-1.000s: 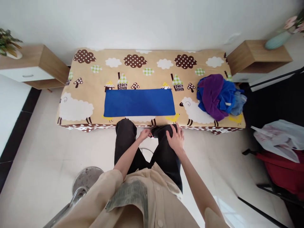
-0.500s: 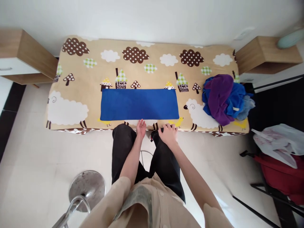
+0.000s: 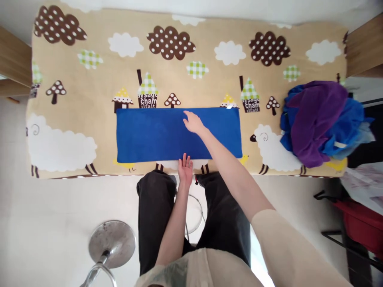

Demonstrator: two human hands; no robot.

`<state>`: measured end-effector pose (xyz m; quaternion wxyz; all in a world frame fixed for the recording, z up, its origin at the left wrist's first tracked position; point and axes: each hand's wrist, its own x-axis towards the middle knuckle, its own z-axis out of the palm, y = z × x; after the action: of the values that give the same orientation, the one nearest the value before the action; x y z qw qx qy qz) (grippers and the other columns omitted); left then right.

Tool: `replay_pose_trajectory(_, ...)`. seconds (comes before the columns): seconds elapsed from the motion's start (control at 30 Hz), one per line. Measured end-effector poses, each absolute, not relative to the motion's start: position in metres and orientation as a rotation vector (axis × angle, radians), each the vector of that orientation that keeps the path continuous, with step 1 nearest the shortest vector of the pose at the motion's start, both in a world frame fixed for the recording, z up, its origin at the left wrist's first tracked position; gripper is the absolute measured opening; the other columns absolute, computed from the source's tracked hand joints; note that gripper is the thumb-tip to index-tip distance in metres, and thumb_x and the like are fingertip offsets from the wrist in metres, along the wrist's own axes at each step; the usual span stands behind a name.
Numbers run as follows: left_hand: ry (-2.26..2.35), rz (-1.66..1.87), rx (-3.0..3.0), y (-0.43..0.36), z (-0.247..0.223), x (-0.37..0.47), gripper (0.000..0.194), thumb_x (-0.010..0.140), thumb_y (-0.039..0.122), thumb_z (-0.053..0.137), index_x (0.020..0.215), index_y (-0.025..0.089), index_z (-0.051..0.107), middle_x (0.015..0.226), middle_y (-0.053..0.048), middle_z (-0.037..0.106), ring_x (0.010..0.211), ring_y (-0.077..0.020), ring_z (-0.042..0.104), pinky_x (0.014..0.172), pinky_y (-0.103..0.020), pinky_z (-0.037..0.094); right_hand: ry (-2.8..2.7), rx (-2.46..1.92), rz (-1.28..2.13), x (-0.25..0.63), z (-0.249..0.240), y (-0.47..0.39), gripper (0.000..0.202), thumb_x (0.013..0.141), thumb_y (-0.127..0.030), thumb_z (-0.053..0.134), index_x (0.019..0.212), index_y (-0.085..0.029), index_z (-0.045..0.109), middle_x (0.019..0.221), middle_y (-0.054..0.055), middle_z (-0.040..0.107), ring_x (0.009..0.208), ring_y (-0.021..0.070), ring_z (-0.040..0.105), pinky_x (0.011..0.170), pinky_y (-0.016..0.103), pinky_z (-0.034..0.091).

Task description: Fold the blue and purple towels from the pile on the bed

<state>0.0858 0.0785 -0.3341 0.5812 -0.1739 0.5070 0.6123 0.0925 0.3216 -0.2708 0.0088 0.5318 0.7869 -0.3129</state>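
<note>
On a beige fabric cover (image 3: 101, 87) printed with sheep, a flat rectangular blue cloth (image 3: 161, 133) is laid. Over it the right hand (image 3: 194, 122) is held, fingers spread; at its near edge, the upturned left hand (image 3: 185, 173), fingers slightly parted.

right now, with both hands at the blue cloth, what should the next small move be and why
Probably have the right hand pinch the blue cloth at its far edge: that hand is open near it, the left hand is palm up at the near edge, and neither visibly holds the cloth.
</note>
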Motion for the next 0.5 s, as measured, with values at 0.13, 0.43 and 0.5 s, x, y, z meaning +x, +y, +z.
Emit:
replay_pose_trajectory(0.13,1.156,1.448,-0.450,0.077,-0.339,0.088,0.043,0.112,0.041,0.038,0.140,0.029,0.069,0.164,-0.004,0.051,0.151,-0.0245,0.049,0.108,-0.036,0.056,2.457,1.627,-1.017,0.070,-0.297,0.371,0.051,0.108,-0.030,0.046,0.154,-0.007,0.047,0.153,0.023,0.052,0.143,0.0347,0.053,0.123,0.055,0.038)
replay_pose_trajectory(0.43,1.202,1.398,-0.500,0.081,-0.336,0.093,0.047,0.113,0.041,0.031,0.136,0.029,0.070,0.164,-0.003,0.050,0.153,-0.0236,0.047,0.112,-0.036,0.054,2.405,1.556,-1.126,0.059,-0.327,0.426,0.046,0.109,-0.047,0.053,0.109,-0.005,0.070,0.102,0.016,0.073,0.114,0.0291,0.069,0.111,0.051,0.050)
replay_pose_trajectory(0.5,1.180,1.412,-0.540,0.082,-0.332,0.093,0.045,0.112,0.040,0.033,0.134,0.028,0.071,0.162,-0.003,0.053,0.152,-0.0237,0.048,0.113,-0.036,0.054,2.320,1.565,-1.151,0.058,-0.319,0.429,0.044,0.109,-0.046,0.055,0.103,-0.005,0.071,0.089,0.013,0.073,0.099,0.0274,0.073,0.103,0.050,0.055)
